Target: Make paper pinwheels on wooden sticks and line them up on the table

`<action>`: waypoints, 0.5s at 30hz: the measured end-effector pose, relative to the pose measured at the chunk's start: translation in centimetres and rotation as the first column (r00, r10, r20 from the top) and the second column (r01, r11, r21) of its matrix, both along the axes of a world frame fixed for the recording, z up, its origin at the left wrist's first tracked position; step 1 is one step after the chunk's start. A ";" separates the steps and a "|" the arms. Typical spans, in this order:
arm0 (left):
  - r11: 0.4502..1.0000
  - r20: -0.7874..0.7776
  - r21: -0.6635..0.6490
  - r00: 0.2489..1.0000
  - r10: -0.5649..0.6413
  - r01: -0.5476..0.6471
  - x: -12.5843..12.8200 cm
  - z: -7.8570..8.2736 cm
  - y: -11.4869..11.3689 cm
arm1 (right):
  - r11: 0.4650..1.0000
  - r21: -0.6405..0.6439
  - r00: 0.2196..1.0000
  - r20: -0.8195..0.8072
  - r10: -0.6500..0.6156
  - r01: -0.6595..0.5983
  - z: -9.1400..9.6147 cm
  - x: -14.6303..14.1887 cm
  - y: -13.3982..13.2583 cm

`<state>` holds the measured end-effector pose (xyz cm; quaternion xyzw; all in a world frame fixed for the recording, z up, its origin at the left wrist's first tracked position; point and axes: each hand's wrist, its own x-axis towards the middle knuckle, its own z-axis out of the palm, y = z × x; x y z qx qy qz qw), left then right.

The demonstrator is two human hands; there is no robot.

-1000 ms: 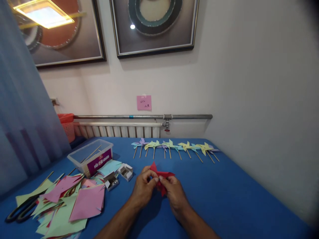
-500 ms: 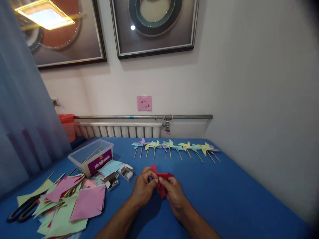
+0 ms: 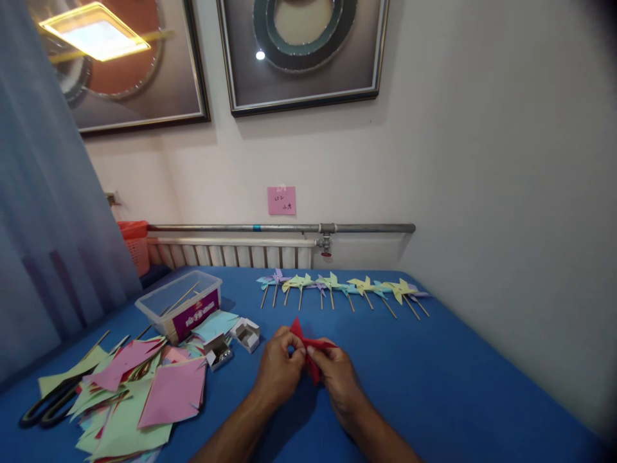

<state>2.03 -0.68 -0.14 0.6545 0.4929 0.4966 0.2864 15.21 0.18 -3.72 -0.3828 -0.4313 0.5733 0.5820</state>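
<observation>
Bare hands meet in front of the wearer, the left hand (image 3: pixel 281 362) and the right hand (image 3: pixel 333 373) pinching one star-shaped red folded-paper piece (image 3: pixel 314 369) from opposite sides. It sits squarely between the fingertips, over the blue tabletop (image 3: pixel 457 386), with neither hand clearly nearer its centre. It has no plain long axis: one sharp point juts away from the wearer past the left fingers, another reaches over the right hand, and a third hangs between the palms. Whether a small part is pinched at its middle cannot be told.

Straight beyond, well apart, lies a row of pastel paper pinwheels (image 3: pixel 331 281) with crisp, angular vanes on slim wooden sticks. Nearer the left hand stand two small white cardboard boxes (image 3: pixel 247 334), one holding shiny bits. Farther left are a translucent plastic tub with a purple label (image 3: pixel 197 315), loosely heaped matte paper sheets (image 3: pixel 173 392) and black-handled scissors (image 3: pixel 64 388).
</observation>
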 end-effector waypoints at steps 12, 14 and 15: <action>0.999 -0.030 0.020 0.999 0.026 -0.025 0.1 -0.5 0.1 | 0.995 0.065 0.996 0.045 -0.082 0.079 0.6 0.1 -0.1; 0.999 -0.044 0.024 0.998 0.036 -0.035 0.2 -0.6 0.1 | 0.995 0.068 0.996 0.046 -0.079 0.076 0.5 0.0 -0.1; 0.999 -0.052 0.027 0.998 0.042 -0.041 0.2 -0.7 0.1 | 0.995 0.068 0.996 0.040 -0.080 0.077 0.6 0.0 -0.1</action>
